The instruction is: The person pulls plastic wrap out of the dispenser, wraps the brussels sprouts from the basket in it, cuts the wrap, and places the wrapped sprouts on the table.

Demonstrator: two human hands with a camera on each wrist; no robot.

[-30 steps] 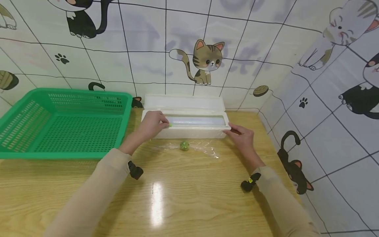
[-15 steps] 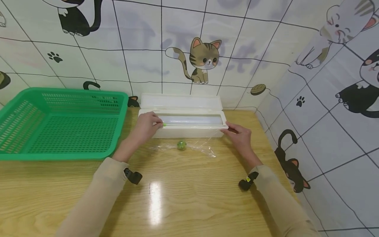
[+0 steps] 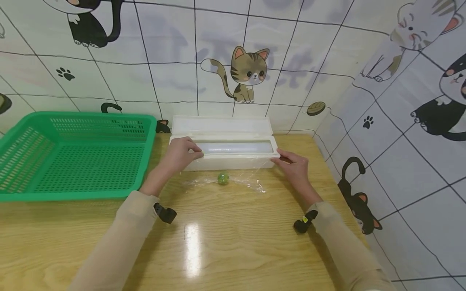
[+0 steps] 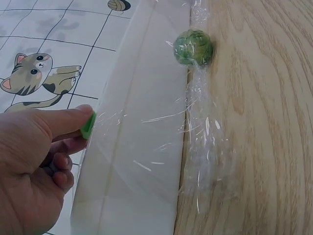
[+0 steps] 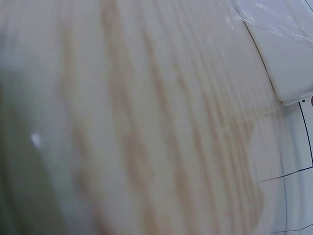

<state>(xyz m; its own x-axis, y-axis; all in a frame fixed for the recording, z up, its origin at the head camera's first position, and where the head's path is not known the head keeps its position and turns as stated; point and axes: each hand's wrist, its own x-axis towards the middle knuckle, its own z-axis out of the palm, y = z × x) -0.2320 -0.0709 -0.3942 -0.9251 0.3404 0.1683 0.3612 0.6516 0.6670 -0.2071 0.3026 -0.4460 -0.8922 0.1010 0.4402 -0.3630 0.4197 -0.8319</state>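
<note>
Pinching a small green tab point(image 4: 88, 126) between thumb and forefinger, the left hand point(image 3: 178, 156) is at the front edge of the long white box point(image 3: 229, 163); the tab shows only in the left wrist view, mostly covered by the fingers. The right hand point(image 3: 294, 163) grips the box's right front corner, thumb and fingers nearly closed together — whether clear film lies between them, I cannot tell. The right wrist view is mostly blurred tabletop, with the box cut off at its edge. Inside the box, which stands open-lidded against the wall, a pale roll point(image 3: 236, 148) is partly hidden by the left hand. Just in front, a green ball point(image 3: 223, 178) lies in crumpled clear film point(image 3: 251, 185) — its outline hard to follow. A green basket point(image 3: 87, 195), cut off at left, stands beside.
</note>
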